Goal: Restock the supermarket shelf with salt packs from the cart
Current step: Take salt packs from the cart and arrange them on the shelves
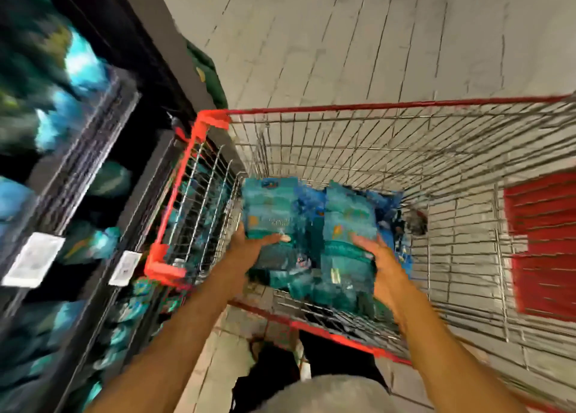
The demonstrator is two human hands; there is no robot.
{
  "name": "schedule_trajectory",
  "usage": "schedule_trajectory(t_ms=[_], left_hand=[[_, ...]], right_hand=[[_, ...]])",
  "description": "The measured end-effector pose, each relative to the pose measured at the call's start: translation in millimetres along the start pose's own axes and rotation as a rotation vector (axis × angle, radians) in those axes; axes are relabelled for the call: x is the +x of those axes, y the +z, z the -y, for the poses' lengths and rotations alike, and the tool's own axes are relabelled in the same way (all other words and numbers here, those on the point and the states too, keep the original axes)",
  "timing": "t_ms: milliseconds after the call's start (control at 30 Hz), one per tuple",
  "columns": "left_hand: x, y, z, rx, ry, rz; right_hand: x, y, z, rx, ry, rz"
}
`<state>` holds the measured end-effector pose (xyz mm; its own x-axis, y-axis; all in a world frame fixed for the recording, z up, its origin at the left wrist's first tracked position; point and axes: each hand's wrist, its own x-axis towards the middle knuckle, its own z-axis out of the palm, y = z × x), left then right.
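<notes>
While both forearms are stretched forward over the near rim of the cart [311, 111], the left hand [249, 241] is set under a teal salt pack [269, 208] inside it, thumb laid across the pack's lower edge. Right of it, the right hand [381, 263] is pressed against a second salt pack [349, 219], fingers [363, 241] spread along its side. More packs [311, 275] are heaped below. Left of the cart, the shelf [71, 151] is seen, blurred, with price tags [32, 260].
</notes>
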<state>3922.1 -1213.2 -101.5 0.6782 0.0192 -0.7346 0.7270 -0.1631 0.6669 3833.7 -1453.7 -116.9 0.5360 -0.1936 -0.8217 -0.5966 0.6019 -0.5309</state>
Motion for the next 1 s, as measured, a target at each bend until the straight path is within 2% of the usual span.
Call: schedule_trajectory(t_ms=[100,233,500,700,867,1000], left_hand=[[-53.4,-43.3,-13.2,-0.121,0.099,-0.059],[-125.9,-107.9,-20.9,-0.352,0.316,-0.154],[-260.7,-224.3,0.3,-0.561,0.625,-0.458],[-336.1,-288.8,33.6,-0.644,0.753,-0.778],[-374.1,-347.6,49.1,-0.666,0.794,-0.961],[-371.0,-386.7,33.8,-0.681,0.848,-1.082]], right_hand=[[-41.4,31.9,5.6,-0.065,-0.107,0.098],[-96.4,90.9,11.8,-0.152,-0.218,0.276],[-212.3,225.4,-5.2,-0.413,-0.421,0.834],[-275.9,326.4,-36.4,-0.629,-0.634,1.125],[-318.5,405.3,-74.3,-0.746,-0.672,1.368],[-346.1,469.7,-102.8,-0.760,-0.728,1.430]])
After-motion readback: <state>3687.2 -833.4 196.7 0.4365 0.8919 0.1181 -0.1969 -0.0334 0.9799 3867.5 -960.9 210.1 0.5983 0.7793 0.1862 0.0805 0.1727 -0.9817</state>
